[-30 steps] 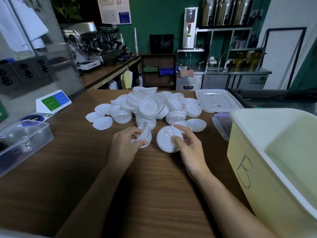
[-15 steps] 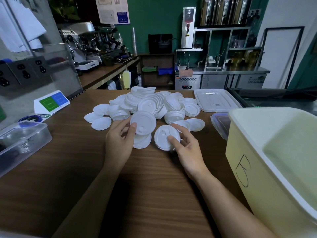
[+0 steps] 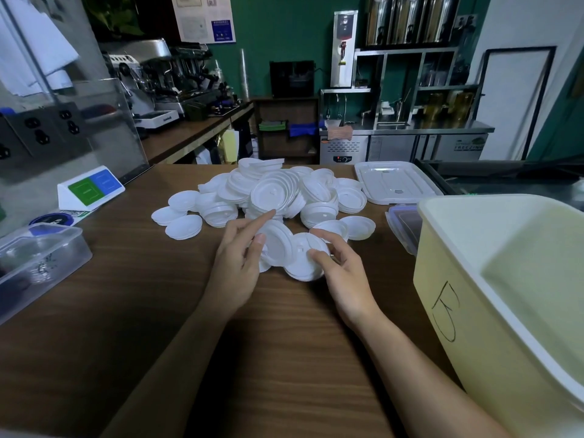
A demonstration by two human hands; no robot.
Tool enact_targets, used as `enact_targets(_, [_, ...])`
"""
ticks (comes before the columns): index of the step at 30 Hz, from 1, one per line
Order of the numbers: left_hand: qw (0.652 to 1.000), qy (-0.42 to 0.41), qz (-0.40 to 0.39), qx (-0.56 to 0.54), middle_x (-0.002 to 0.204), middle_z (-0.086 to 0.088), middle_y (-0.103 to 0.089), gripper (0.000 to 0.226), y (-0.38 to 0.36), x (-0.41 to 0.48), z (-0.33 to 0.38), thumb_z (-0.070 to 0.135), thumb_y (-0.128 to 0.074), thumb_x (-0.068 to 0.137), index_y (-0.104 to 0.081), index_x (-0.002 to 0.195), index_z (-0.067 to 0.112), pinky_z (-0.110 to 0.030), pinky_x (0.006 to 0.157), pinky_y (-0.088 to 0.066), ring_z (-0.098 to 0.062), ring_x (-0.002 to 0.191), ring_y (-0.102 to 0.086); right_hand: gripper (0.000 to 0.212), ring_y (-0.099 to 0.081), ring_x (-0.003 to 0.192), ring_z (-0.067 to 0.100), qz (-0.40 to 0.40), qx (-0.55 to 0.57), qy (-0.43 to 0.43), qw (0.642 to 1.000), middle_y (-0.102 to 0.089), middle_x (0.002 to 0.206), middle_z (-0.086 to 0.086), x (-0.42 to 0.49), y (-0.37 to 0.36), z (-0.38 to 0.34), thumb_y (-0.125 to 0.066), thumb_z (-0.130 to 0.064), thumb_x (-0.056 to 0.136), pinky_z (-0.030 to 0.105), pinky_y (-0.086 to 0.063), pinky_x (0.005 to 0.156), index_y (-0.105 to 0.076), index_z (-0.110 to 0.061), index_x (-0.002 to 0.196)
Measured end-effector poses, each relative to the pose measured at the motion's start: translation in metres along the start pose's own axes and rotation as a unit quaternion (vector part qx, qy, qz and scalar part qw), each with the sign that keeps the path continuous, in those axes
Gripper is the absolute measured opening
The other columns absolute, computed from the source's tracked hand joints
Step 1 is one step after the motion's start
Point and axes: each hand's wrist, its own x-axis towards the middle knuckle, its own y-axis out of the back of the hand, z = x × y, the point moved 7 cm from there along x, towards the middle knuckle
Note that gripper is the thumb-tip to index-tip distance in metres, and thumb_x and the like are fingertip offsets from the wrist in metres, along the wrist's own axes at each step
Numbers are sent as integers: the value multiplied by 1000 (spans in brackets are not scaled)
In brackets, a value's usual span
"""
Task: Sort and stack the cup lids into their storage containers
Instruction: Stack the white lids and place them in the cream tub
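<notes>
A heap of white cup lids covers the middle of the wooden counter. Just in front of the heap, my left hand pinches one tilted white lid between thumb and fingers, its edge leaning toward a small stack of lids. My right hand holds that stack by its near right rim, thumb on top and fingers curled behind. A large pale yellow container marked with a hand-drawn letter stands at the right.
A clear flat container lid lies behind the yellow bin, with a small lidded box beside it. A clear plastic tub sits at the left edge, near a green and blue sign. Bare counter lies in front of me.
My left hand lifted a lid off the small pile in front of it, then carried it right and down, so it now leans against the stack in my right hand.
</notes>
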Motion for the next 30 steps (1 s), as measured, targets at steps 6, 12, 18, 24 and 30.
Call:
enact_targets(6, [998, -31, -34, -37, 117, 12, -60, 40, -14, -5, 11, 5, -63, 101, -64, 140, 17, -11, 89, -49, -1, 109, -62, 34, -66, 119, 14, 1, 25, -24, 999, -75, 121, -4, 2, -2, 6, -58, -10, 98, 36, -50, 108, -75, -31, 118])
enact_targets(12, [996, -50, -4, -67, 112, 6, -73, 39, -19, -8, 18, 4, -75, 92, -69, 129, 13, -27, 94, -58, -12, 110, -69, 23, -66, 122, 16, -25, 59, -59, 996, -76, 120, -5, 0, -6, 3, -61, -32, 100, 44, -47, 114, -77, -27, 115])
enact_targets(18, [993, -13, 22, -113, 119, 2, -75, 37, -17, -6, 13, 6, -77, 91, -70, 127, 9, -31, 101, -56, -11, 118, -69, 25, -68, 113, 7, -40, 45, -31, 998, -77, 114, -6, -3, -6, 1, -69, -8, 96, 25, -48, 99, -75, -22, 116])
enact_targets(24, [997, 3, 35, -63, 103, 8, -77, 27, -13, -7, 4, 18, -86, 83, -77, 109, 15, -29, 85, -61, -11, 96, -74, 27, -69, 119, 24, -10, 112, -62, 992, -78, 114, 2, 0, -3, 3, -69, -10, 91, 42, -49, 110, -75, -15, 117])
enact_targets(30, [997, -49, 31, -44, 103, 10, -76, 19, -14, -8, 13, 10, -85, 84, -80, 102, 15, -28, 83, -59, -13, 92, -72, 26, -69, 116, 24, -16, 93, -48, 994, -75, 116, 9, 0, -3, 5, -76, -19, 87, 38, -52, 104, -76, -23, 112])
